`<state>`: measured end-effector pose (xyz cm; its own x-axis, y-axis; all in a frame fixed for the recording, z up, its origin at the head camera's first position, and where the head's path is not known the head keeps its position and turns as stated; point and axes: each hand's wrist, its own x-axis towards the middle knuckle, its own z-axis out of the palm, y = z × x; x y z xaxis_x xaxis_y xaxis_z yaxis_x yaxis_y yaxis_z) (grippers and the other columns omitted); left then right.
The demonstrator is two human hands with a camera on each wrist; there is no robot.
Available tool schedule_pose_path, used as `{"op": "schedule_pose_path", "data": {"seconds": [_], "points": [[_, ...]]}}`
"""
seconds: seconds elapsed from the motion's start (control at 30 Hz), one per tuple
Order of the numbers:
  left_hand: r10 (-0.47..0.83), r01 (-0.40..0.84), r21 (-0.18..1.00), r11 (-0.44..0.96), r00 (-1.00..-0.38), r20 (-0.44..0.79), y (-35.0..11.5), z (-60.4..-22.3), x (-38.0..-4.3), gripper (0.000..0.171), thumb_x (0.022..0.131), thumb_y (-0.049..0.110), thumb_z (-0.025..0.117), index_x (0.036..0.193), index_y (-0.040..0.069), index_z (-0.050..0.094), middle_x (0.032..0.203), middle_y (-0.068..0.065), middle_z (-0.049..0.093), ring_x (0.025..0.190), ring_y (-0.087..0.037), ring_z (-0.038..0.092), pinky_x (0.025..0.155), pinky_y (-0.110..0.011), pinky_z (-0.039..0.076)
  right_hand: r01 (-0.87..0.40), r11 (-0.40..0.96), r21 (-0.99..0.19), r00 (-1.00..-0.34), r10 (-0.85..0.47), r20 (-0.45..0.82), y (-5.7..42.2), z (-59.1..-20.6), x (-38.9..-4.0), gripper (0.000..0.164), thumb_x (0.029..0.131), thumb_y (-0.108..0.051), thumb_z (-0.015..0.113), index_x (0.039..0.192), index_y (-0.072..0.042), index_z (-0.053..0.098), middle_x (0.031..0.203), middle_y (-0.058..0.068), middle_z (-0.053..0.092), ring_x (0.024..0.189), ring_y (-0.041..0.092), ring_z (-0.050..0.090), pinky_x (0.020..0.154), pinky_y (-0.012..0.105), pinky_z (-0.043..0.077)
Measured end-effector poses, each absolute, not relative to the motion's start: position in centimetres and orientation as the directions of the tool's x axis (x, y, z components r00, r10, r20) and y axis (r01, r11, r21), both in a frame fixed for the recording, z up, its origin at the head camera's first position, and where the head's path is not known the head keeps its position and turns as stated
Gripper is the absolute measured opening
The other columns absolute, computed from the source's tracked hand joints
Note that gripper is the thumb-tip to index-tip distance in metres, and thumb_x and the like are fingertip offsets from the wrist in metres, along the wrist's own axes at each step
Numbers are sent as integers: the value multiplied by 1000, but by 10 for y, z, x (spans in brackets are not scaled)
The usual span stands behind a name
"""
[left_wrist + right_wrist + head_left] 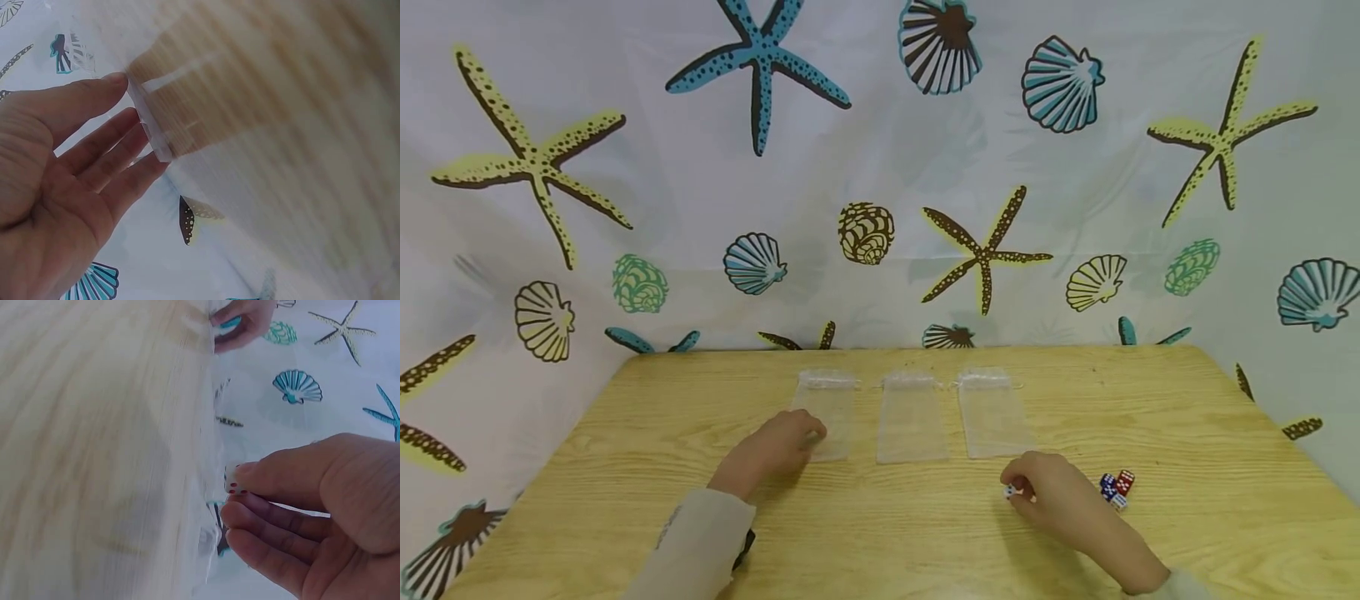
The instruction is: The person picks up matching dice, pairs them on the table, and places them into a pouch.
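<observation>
Three sheer white drawstring bags lie in a row: a left bag (835, 417), a middle bag (913, 421) and a right bag (996, 417). My left hand (782, 442) pinches the left bag near its lower edge; in the left wrist view the pale hem (150, 125) runs from the thumb tip along the fingertips. With thumb and fingertips my right hand (1048, 496) pinches a white die (233, 481) with red pips, held in front of the right bag. Beside that hand, a small cluster of dice holds a blue die (1108, 487), a red die (1124, 481) and a white one.
A wooden table (880, 533) carries everything. Behind it and at both sides hangs a white cloth (850, 175) printed with starfish and shells. The dice cluster lies close to the right wrist.
</observation>
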<state>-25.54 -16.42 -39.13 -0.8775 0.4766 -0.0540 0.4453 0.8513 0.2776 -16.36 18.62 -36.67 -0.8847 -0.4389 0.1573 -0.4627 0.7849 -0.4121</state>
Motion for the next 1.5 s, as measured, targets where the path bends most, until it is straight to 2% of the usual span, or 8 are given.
{"op": "schedule_pose_path", "data": {"seconds": [0.33, 0.7, 1.23, 1.5], "points": [[467, 429, 308, 849, -882, -58, -162, -388, -251, 30, 81, 0, 60, 111, 2, 61, 113, -12, 58, 110, -31, 51, 91, -44, 41, -554, 732, -398, -828, -536, 166, 146, -373, -168, 10, 74, -2, 68, 82, -6, 67, 75, -2, 59, 66, 8, 52, 57, 21, 44], [452, 406, 330, 852, -889, -72, -163, -391, -253, 32, 80, -1, 62, 112, 2, 61, 114, -13, 57, 112, -32, 50, 92, -44, 40, -636, 684, -358, -758, -640, 124, 103, -376, -165, 9, 73, -4, 69, 82, -7, 68, 73, -3, 62, 64, 2, 53, 58, 14, 44], [436, 391, 325, 861, -896, -77, -163, -394, -255, 33, 80, -1, 62, 112, 3, 61, 115, -12, 57, 111, -30, 50, 92, -43, 40, -613, 678, -406, -756, -652, 54, 84, -384, -167, 9, 74, -2, 66, 81, -7, 69, 71, -6, 59, 59, 0, 44, 54, 13, 40], [424, 376, 335, 864, -902, -81, -163, -393, -253, 33, 80, 0, 62, 113, 3, 61, 115, -11, 57, 111, -30, 50, 92, -43, 41, -585, 691, -426, -770, -638, 22, 86, -384, -168, 10, 75, -3, 66, 85, -6, 68, 73, -6, 58, 61, 1, 45, 57, 14, 43]]}}
